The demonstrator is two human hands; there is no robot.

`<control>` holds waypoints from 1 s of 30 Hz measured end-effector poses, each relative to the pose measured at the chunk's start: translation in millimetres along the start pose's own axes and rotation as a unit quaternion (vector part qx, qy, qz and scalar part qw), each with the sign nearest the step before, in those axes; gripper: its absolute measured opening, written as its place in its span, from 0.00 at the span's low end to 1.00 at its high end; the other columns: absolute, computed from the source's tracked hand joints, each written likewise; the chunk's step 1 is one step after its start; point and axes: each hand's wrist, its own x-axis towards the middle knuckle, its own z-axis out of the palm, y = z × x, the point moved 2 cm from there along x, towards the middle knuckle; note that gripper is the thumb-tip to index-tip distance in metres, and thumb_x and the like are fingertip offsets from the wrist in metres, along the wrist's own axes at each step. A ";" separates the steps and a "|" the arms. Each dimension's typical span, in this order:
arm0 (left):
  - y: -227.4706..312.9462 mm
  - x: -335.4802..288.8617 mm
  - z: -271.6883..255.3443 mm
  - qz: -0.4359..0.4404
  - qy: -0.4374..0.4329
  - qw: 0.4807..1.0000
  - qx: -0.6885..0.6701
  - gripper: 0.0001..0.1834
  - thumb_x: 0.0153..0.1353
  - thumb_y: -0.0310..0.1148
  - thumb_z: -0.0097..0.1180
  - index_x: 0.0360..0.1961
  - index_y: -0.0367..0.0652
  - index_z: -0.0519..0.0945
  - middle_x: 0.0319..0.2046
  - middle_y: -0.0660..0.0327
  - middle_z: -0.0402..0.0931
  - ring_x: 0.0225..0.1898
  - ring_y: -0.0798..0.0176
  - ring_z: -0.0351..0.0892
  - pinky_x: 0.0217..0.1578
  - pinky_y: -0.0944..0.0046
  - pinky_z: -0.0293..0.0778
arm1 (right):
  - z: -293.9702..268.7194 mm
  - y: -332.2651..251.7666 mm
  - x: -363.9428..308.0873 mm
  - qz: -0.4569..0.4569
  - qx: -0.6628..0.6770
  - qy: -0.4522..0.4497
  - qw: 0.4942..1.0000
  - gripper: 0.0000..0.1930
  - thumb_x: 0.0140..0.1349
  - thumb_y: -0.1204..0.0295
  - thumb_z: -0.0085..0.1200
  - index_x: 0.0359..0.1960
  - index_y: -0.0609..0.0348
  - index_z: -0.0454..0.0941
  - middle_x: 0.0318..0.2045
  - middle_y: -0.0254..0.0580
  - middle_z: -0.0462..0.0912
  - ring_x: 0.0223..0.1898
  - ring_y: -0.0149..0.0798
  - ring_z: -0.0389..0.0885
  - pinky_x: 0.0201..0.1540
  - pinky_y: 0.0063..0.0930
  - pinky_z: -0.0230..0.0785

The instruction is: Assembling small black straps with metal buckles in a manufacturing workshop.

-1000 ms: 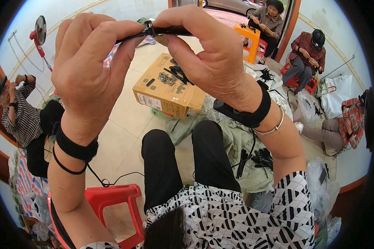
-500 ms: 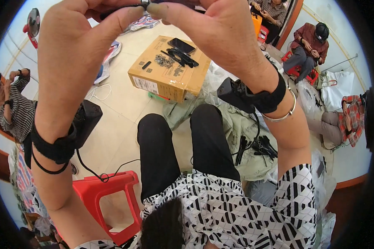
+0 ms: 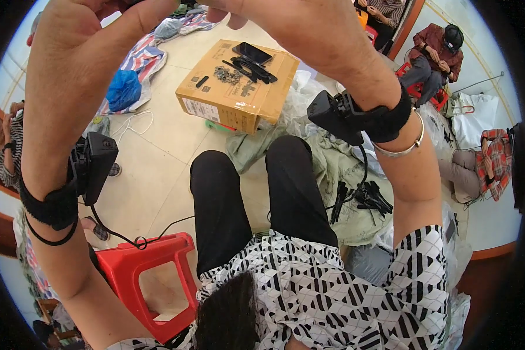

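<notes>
Between thumb and fingers of the left hand (image 3: 79,64), pinched: dark piece (image 3: 128,3), mostly cropped. Cannot tell the grasp of the right hand (image 3: 297,32), partly cropped. Between and below both, cardboard box (image 3: 265,96) with white label (image 3: 201,109), print illegible.

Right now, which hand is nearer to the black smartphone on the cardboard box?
Right: in this picture, the right hand appears just above the smartphone; the left hand, farther off leftward.

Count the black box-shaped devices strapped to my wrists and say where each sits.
2: the left device is on your left wrist; the right device is on your right wrist. Neither is hidden.
</notes>
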 end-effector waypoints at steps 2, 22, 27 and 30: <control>-0.4 -0.9 2.0 -0.007 -0.007 1.000 -0.022 0.11 0.60 0.30 0.54 0.43 0.36 0.78 0.35 0.61 0.78 0.40 0.72 0.75 0.43 0.74 0.69 | -2.0 -0.6 1.7 0.029 0.015 -0.012 0.999 0.05 0.57 0.77 0.52 0.29 0.69 0.75 0.20 0.37 0.76 0.20 0.24 0.68 0.21 0.18 0.59; -21.8 -13.6 24.6 -0.095 -0.133 0.954 -0.250 0.12 0.61 0.34 0.54 0.38 0.34 0.74 0.32 0.66 0.74 0.34 0.77 0.70 0.37 0.77 0.66 | 4.9 10.9 -0.8 0.072 0.050 -0.193 0.977 0.07 0.58 0.74 0.53 0.31 0.67 0.76 0.20 0.35 0.76 0.21 0.24 0.69 0.23 0.18 0.62; -15.8 -19.9 24.8 -0.109 -0.143 0.944 -0.276 0.15 0.60 0.36 0.54 0.42 0.34 0.75 0.33 0.67 0.74 0.35 0.76 0.72 0.39 0.77 0.68 | 0.5 3.4 2.8 0.169 -0.017 -0.242 0.955 0.07 0.58 0.73 0.52 0.33 0.66 0.76 0.23 0.36 0.78 0.24 0.25 0.72 0.27 0.18 0.65; -19.1 -23.1 37.3 -0.118 -0.108 0.920 -0.359 0.16 0.60 0.37 0.54 0.43 0.36 0.75 0.34 0.66 0.75 0.35 0.75 0.74 0.41 0.75 0.70 | -1.3 11.5 3.2 0.246 0.033 -0.271 0.930 0.07 0.59 0.73 0.51 0.33 0.66 0.75 0.24 0.36 0.78 0.25 0.24 0.73 0.28 0.16 0.65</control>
